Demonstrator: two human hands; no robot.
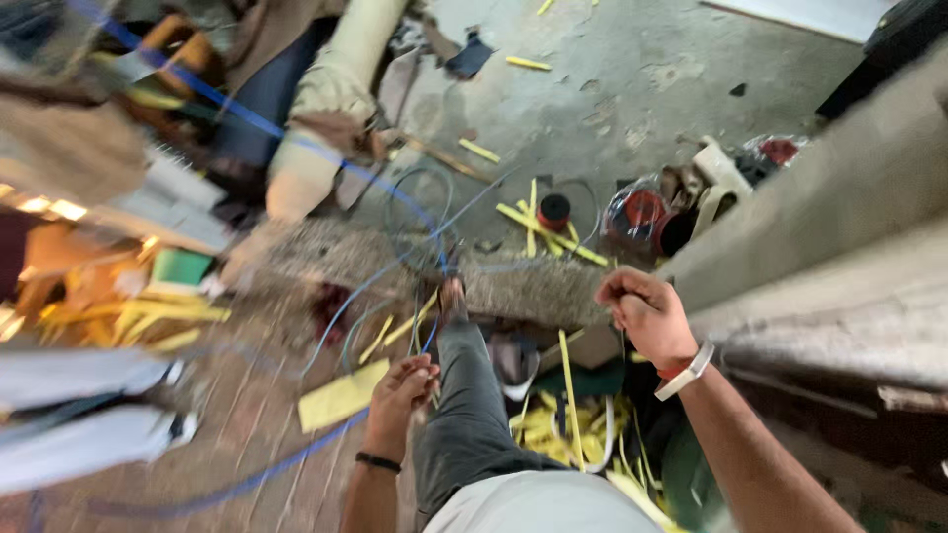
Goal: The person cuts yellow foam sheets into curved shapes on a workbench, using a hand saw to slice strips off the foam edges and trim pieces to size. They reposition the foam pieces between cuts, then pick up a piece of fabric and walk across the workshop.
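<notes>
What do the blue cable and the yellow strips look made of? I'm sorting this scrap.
Blue cable: apparently plastic-sheathed wire, smooth and bending in loose loops near the left hand. Yellow strips: thin, flat, matte, possibly plastic or trimmed sheathing; blur leaves it open.

Packages on a cluttered concrete floor

A clear plastic bag (647, 219) holding red and black rolls lies by the grey ledge at right; a second crumpled clear bag (775, 150) with something red inside sits just behind it. No labels, signs or screens can be made out.

One head-worn camera looks steeply down, close over the hands, onto a littered concrete floor (632, 89).
</notes>
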